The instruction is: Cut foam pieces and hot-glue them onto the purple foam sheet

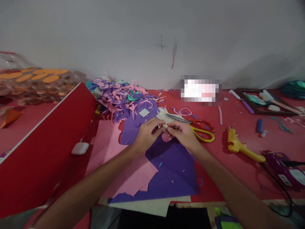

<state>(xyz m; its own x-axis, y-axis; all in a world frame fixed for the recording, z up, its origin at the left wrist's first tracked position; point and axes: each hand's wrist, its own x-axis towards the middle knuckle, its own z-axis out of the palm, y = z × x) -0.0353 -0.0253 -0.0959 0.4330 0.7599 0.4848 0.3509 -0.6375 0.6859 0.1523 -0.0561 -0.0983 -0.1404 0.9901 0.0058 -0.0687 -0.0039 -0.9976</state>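
Observation:
My left hand (147, 134) and my right hand (184, 134) meet above the purple sheet (175, 171). Between their pinched fingertips is a small cream-white piece (165, 126), possibly foam or paper; its exact shape is too small to tell. Just below the fingers shows a pink disc (165, 137). Scissors (206, 139) with red and yellow handles lie beside my right hand, blades pointing left. A pink sheet (130, 168) with jagged cut edges lies partly under my left forearm. Behind the hands are a pale square (144, 112) and a cream sheet (175, 118).
A heap of pink and purple scraps (126, 98) lies against the wall. To the left stands a red panel (47, 152) with a white earbud case (80, 148) near it. At right are a yellow glue gun (243, 149), a purple device (286, 168) and a dark-framed tray (258, 112).

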